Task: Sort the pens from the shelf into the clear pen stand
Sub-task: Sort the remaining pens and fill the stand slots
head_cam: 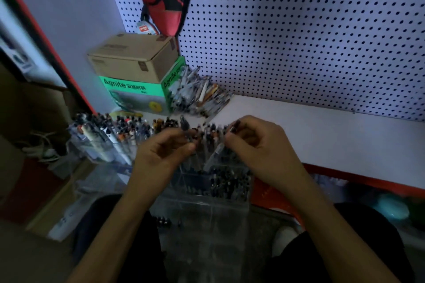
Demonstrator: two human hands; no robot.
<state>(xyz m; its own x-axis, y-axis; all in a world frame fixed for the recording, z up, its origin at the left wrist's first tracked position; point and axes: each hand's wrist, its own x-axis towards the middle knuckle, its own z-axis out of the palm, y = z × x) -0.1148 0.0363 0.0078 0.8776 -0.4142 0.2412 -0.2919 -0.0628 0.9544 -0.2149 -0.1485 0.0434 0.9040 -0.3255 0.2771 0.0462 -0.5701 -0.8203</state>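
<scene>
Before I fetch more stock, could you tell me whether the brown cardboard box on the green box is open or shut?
Shut: the brown cardboard box has its top flaps lying flat, resting on the green box.

A white shelf (322, 131) with a red front edge runs below a pegboard. In its back left corner a green box (138, 94) sits on it, a loose heap of pens (200, 94) just beside it.

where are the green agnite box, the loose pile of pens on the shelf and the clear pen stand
green Agnite cardboard box (128, 89): head view, on its green front face.
loose pile of pens on the white shelf (199, 94): head view, middle of the heap.
clear plastic pen stand (207, 209): head view, on its transparent front wall.
</scene>
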